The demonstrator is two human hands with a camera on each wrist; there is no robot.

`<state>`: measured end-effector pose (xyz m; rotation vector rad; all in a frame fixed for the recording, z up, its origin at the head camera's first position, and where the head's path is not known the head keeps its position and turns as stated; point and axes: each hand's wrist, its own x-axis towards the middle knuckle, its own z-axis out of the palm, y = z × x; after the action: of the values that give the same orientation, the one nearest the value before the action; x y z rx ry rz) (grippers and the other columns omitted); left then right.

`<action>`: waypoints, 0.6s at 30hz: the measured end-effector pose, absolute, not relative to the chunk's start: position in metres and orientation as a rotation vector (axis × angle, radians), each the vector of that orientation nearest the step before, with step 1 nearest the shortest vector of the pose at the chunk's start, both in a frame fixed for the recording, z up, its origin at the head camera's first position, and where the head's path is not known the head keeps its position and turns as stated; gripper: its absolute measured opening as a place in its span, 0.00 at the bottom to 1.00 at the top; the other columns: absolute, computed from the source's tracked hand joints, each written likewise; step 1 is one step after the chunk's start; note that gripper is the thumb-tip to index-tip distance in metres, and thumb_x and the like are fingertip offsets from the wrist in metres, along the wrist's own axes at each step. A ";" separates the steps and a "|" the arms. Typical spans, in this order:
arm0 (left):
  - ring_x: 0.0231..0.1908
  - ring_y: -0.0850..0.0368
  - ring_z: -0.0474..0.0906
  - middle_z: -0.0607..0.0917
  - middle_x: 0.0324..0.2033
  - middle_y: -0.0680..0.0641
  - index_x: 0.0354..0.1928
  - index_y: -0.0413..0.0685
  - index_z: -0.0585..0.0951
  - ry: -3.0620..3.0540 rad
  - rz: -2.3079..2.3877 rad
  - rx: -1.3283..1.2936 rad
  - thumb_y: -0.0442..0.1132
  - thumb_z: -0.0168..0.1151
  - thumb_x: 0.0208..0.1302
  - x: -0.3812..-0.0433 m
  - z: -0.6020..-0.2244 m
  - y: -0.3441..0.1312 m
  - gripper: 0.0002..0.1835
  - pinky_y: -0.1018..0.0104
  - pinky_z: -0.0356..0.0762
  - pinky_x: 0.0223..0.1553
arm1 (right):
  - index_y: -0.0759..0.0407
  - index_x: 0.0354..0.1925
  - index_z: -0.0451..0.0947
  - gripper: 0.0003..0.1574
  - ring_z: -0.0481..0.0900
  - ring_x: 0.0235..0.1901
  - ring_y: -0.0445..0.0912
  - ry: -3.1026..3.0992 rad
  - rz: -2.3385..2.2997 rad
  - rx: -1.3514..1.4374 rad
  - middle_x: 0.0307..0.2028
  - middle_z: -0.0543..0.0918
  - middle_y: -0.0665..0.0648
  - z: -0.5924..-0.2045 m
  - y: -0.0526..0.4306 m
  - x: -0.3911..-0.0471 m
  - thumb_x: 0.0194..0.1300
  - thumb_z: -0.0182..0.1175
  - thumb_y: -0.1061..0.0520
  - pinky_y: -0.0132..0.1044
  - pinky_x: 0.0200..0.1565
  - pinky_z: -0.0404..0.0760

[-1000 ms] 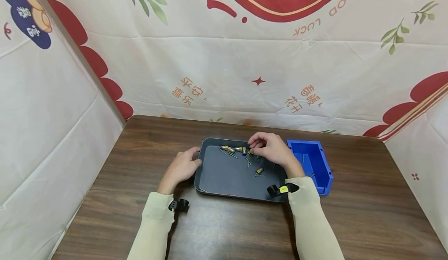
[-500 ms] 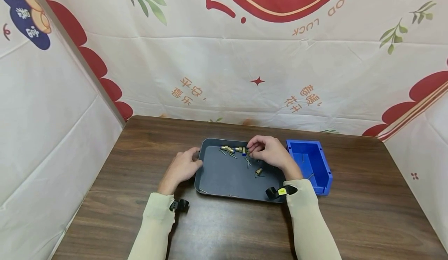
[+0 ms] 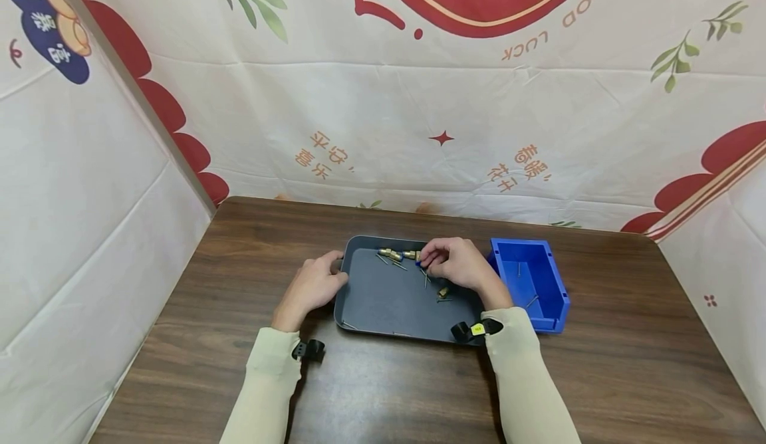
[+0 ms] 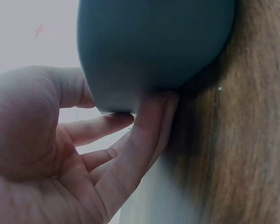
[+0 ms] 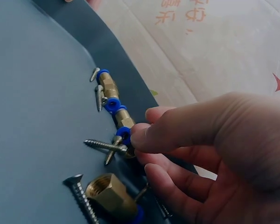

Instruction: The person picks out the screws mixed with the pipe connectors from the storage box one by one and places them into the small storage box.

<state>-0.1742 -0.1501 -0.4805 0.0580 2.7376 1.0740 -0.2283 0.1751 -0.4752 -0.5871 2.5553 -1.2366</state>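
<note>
Your left hand [image 3: 312,284] grasping the grey tray [image 3: 383,304] by its rim, your right hand [image 3: 461,266] at the brass fittings [image 5: 109,87], any grasp there impossible to tell, blue bin [image 3: 556,283] alongside.

Brass fittings [image 5: 108,87] with blue collars [image 5: 102,73] line the far edge of the grey tray [image 3: 377,298], silver screws [image 5: 98,144] beside them; another fitting [image 5: 113,195], apparently on its side, lies nearer the right edge.

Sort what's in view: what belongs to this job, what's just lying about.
Likely part of the job:
gray tray, gripped by left hand
brass fittings and screws in the tray
blue bin beside the tray

Apparently just background:
wooden table
printed cloth
black wrist devices
</note>
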 end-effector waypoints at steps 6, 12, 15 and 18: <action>0.41 0.52 0.87 0.91 0.50 0.44 0.76 0.46 0.79 2.738 1.075 0.058 0.42 0.61 0.76 -0.174 -0.480 -0.150 0.28 0.46 0.84 0.50 | 0.61 0.45 0.91 0.15 0.88 0.38 0.47 2.571 -1.212 -0.572 0.38 0.92 0.54 -0.478 0.174 -0.227 0.64 0.69 0.74 0.41 0.45 0.86; 0.43 0.51 0.87 0.91 0.51 0.43 0.76 0.47 0.79 2.733 1.078 0.065 0.42 0.62 0.76 -0.175 -0.480 -0.150 0.28 0.46 0.84 0.50 | 0.61 0.44 0.91 0.16 0.86 0.37 0.47 2.588 -1.197 -0.562 0.37 0.91 0.54 -0.479 0.173 -0.227 0.63 0.67 0.75 0.39 0.43 0.83; 0.43 0.51 0.88 0.91 0.52 0.43 0.76 0.47 0.79 2.733 1.075 0.068 0.42 0.62 0.76 -0.174 -0.480 -0.151 0.28 0.45 0.84 0.50 | 0.61 0.44 0.91 0.16 0.85 0.36 0.47 2.588 -1.190 -0.547 0.36 0.90 0.53 -0.479 0.173 -0.226 0.62 0.67 0.75 0.39 0.43 0.83; 0.43 0.51 0.88 0.91 0.52 0.42 0.76 0.47 0.79 2.730 1.073 0.069 0.42 0.62 0.77 -0.174 -0.480 -0.151 0.28 0.45 0.84 0.50 | 0.60 0.44 0.91 0.17 0.85 0.36 0.47 2.584 -1.177 -0.538 0.35 0.89 0.52 -0.479 0.173 -0.224 0.62 0.66 0.75 0.40 0.43 0.84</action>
<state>-0.1736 -0.1506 -0.4797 0.0693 2.7296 1.0728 -0.2244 0.1728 -0.4792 -0.5381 2.5842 -1.1767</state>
